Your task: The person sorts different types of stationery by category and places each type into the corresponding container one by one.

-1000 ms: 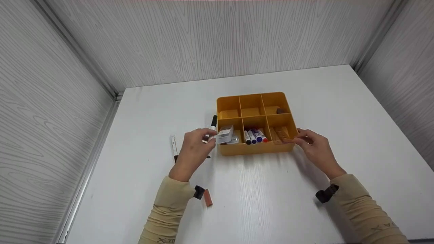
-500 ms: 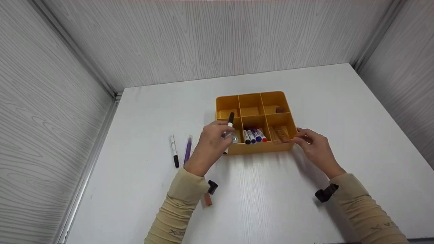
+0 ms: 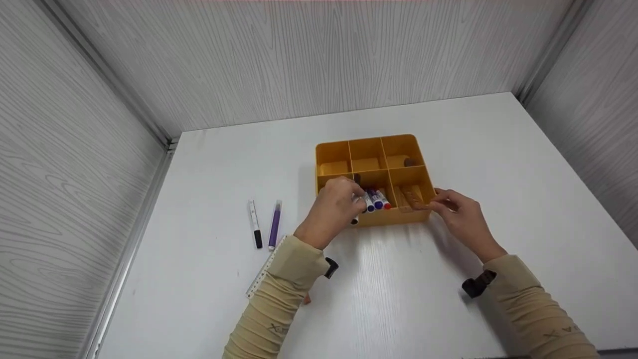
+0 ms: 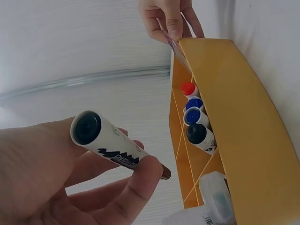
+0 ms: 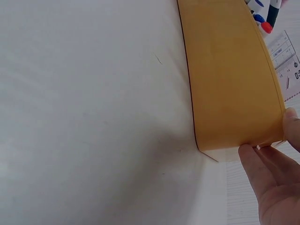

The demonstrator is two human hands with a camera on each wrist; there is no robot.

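My left hand (image 3: 338, 207) holds a white marker (image 4: 123, 144) with a dark end between thumb and fingers. It is over the front of an orange six-compartment organizer box (image 3: 391, 218), near its left and middle front compartments. My right hand (image 3: 461, 222) pinches the box's front right corner, with the thumb (image 5: 291, 123) at the rim and fingers outside. Several markers (image 4: 193, 110) with red, blue and black ends lie in the front middle compartment. A clear plastic case (image 4: 217, 197) sits in the front left one, mostly hidden from the head view. Clear rulers (image 5: 286, 63) stand in the front right compartment.
Left of the box lie a black-capped white marker (image 3: 255, 225), a purple pen (image 3: 275, 227) and a pale ruler (image 3: 263, 274), partly under the left sleeve. A reddish-brown block (image 3: 306, 299) peeks out beside that sleeve. The back right compartment holds a dark object (image 3: 409, 162).
My left hand has carried the marker rightward, from the box's left side to above the front middle compartment. The pale ruler and purple pen have come into view. My right hand stays at the corner.
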